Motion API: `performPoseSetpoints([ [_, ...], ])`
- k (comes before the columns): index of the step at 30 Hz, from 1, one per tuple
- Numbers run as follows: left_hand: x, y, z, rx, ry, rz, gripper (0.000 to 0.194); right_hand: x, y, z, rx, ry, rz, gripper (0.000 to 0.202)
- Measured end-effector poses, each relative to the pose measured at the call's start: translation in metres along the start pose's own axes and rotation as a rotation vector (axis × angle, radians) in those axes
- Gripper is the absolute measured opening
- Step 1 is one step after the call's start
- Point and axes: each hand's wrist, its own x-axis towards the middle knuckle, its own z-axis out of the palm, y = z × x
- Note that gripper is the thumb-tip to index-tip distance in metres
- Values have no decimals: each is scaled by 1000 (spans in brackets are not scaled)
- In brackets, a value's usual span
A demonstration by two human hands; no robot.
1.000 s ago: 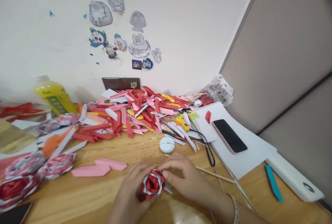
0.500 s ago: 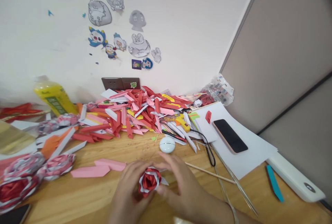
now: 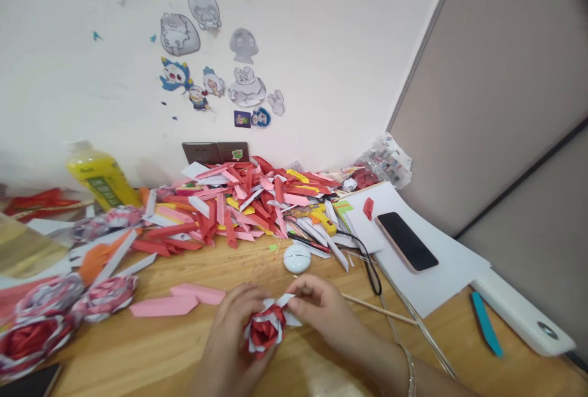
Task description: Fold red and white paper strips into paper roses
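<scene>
Since a second ago the right hand [image 3: 321, 311] has shifted from cupping the flower's side to pinching a white tip at its top edge, and the paper rose [image 3: 265, 329] has tilted a little toward the person. It sits low in the middle of the view, just above the wooden desk [image 3: 184, 354], cradled from below and the left by the left hand [image 3: 229, 342], whose fingers curl closed around its base — a grip that seems meant to keep the layered red and white petals from springing loose while the other hand works one flap. The right thumb and forefinger are narrow, closed on that tip.

Just beyond the hands lie two pink folded strips [image 3: 179, 302] and a small white round object [image 3: 296, 258]; behind them sits a heap of paper strips [image 3: 248, 201]. Finished roses [image 3: 68, 305] rest at the left edge.

The underside of the rose is hidden by the palm — how it is fastened cannot be told — and both forearms are cut off by the frame.
</scene>
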Motion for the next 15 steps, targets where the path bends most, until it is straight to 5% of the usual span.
performPoseSetpoints([
  [11,0,3,-6,51,-77,59,44,-3,-2,6,144,-4,-6,42],
  [15,-5,8,1,-47,-78,-31,46,-2,-2,6,155,0,-3,41],
])
